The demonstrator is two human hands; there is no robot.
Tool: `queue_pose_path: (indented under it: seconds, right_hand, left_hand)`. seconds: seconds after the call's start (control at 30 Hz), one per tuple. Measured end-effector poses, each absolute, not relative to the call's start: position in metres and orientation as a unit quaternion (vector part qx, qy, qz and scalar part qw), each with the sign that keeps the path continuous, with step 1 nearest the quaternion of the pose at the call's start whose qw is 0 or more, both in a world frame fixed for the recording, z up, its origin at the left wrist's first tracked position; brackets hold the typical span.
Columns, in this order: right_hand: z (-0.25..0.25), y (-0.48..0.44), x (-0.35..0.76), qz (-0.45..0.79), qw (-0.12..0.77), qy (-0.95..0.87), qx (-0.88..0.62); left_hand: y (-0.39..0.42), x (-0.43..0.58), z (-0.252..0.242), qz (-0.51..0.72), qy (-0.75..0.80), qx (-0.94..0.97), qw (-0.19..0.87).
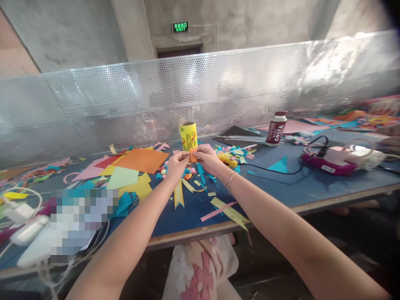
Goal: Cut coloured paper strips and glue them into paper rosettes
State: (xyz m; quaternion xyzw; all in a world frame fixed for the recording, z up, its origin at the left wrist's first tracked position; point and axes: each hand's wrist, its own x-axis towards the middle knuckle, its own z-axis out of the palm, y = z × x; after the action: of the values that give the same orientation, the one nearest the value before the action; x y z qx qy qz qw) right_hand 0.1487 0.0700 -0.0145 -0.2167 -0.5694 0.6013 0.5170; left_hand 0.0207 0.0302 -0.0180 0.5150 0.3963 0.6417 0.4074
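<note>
A small orange paper piece [193, 156] is pinched between my two hands above the middle of the blue table. My left hand [179, 161] grips its left edge with closed fingers. On the right edge, the fingers of my right hand [206, 157] are closed too. Just behind the hands stands an upright yellow cardboard tube [188, 135]. Below them lie many small paper scraps and a yellow paper strip [178, 195]. A yellow tool with a black cord [228, 160], partly hidden, lies beside my right hand.
Large orange paper [142, 161] and other coloured sheets lie at the left. A brown bottle [276, 129] and a purple power strip [331, 162] with cords are at the right. A perforated metal screen [131, 100] runs behind the table. A white device [34, 250] lies front left.
</note>
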Motion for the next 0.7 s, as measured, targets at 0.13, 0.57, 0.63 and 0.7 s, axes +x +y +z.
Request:
queue_pose_path:
  seconds: [0.13,0.57,0.63,0.7]
  right_hand:
    - [-0.015,0.07,0.148,0.604,0.517,-0.567,-0.213]
    - [-0.013,0.077,0.154,0.57,0.535,-0.572,-0.248]
    - [-0.011,0.079,0.158,0.553,0.535,-0.577,-0.274]
    - [-0.01,0.081,0.163,0.536,0.527,-0.589,-0.296]
  left_hand:
    - [0.029,0.022,-0.016,0.646,0.398,0.504,0.413]
    - [0.026,0.017,-0.005,0.62,0.448,0.496,0.412]
    - [0.03,0.006,-0.004,0.588,0.5,0.532,0.349]
    - [0.036,-0.008,-0.006,0.517,0.568,0.603,0.216]
